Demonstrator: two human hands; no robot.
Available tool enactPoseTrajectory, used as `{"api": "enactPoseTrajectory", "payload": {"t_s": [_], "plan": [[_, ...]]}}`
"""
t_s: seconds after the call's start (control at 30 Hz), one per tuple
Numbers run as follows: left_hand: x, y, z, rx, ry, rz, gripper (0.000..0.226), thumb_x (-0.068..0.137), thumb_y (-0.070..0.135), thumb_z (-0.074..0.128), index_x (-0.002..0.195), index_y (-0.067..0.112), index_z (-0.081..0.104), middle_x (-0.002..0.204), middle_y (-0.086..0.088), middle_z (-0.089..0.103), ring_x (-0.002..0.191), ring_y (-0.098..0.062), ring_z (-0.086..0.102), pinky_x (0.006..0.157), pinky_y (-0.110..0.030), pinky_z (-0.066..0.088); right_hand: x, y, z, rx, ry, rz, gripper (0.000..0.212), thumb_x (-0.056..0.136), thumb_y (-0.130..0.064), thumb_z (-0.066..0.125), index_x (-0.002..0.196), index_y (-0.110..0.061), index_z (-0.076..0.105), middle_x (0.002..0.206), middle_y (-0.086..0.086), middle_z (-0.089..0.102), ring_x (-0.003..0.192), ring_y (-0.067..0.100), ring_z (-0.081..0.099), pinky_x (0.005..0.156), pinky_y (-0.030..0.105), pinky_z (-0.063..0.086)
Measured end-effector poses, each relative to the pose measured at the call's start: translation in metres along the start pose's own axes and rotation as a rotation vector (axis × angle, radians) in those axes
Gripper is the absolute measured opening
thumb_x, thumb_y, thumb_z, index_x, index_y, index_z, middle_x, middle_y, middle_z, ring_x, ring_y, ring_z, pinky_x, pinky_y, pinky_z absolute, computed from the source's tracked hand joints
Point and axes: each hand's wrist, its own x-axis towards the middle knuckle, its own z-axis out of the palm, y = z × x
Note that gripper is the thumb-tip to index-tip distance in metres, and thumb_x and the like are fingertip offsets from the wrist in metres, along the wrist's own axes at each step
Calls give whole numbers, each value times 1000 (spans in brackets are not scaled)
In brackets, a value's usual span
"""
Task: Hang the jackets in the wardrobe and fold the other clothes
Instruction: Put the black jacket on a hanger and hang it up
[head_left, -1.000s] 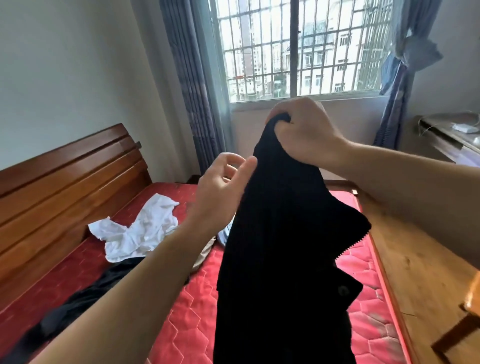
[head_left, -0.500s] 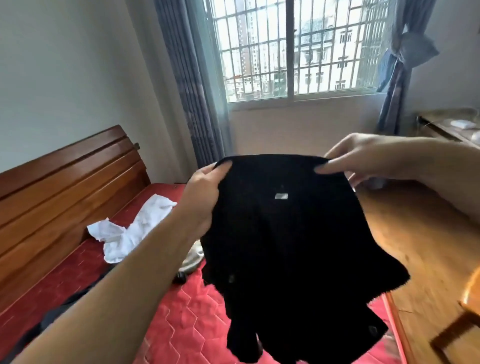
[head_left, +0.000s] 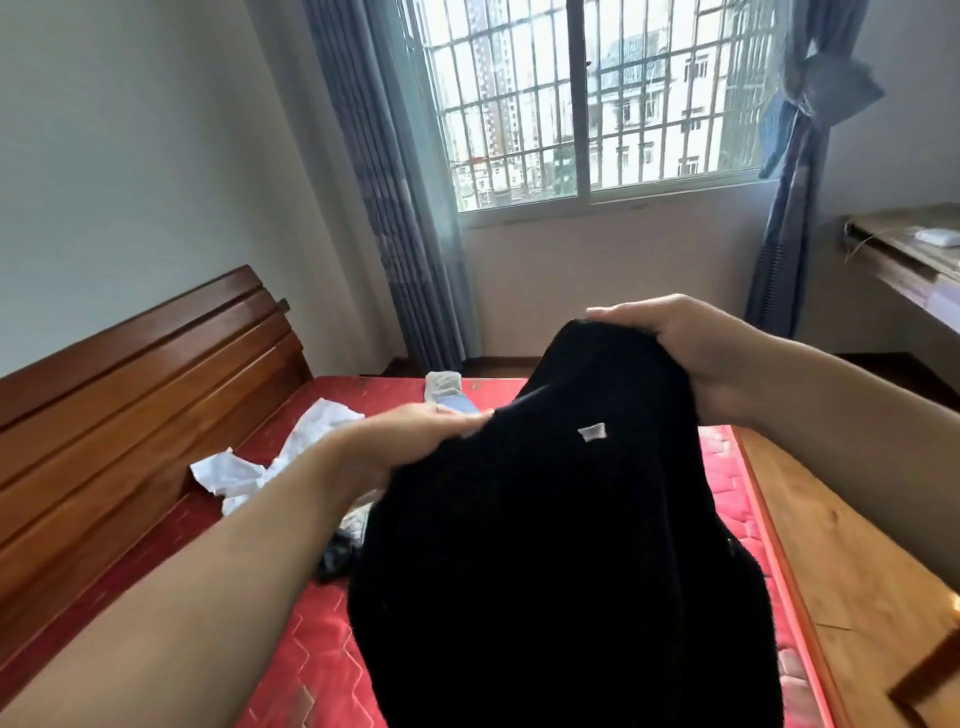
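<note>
Head view: both hands have the black knit jacket (head_left: 561, 545) up over the red quilted mattress (head_left: 322, 654), left hand (head_left: 415, 441) pinching one shoulder edge, right hand (head_left: 691, 353) curled round the collar end. Looks like sorting it out before hanging, so next it needs a hanger and the wardrobe, neither in view. Crumpled white shirt (head_left: 280, 457) lies near the wooden headboard (head_left: 130, 395); bare wooden floor (head_left: 852, 545) past the bed's right edge gives walking room.
</note>
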Motion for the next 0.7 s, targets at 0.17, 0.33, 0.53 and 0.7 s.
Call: {"api": "enactPoseTrajectory", "payload": {"t_s": [0.17, 0.33, 0.53, 0.7], "plan": [[-1, -1, 42, -356, 303, 547, 14, 95, 16, 61, 102, 24, 70, 89, -6, 71, 78, -16, 67, 67, -24, 54, 14, -2, 30, 42, -40, 25, 30, 92, -29, 53, 76, -7, 64, 74, 10, 66, 63, 21, 66, 62, 28, 55], [-17, -12, 78, -94, 674, 853, 46, 90, 23, 62, 127, 45, 47, 117, 16, 59, 99, -18, 65, 84, -34, 55, 20, -4, 32, 44, -51, -9, 40, 89, -33, 58, 60, -10, 72, 70, 10, 68, 61, 22, 67, 62, 32, 58], [-8, -11, 84, 24, 617, 735, 20, 98, 19, 56, 83, 28, 66, 70, 21, 64, 66, 6, 56, 63, -11, 40, 16, -16, 29, -21, 72, -58, 30, 87, -31, 64, 70, -7, 69, 69, 12, 68, 57, 23, 67, 53, 34, 57], [-16, 17, 50, -40, 526, 682, 38, 98, 24, 55, 71, 1, 66, 59, 2, 54, 56, -8, 47, 54, -27, 37, 18, 12, 6, -623, 412, -217, 30, 90, -39, 63, 82, -12, 70, 83, 11, 72, 76, 23, 68, 72, 34, 55]]}}
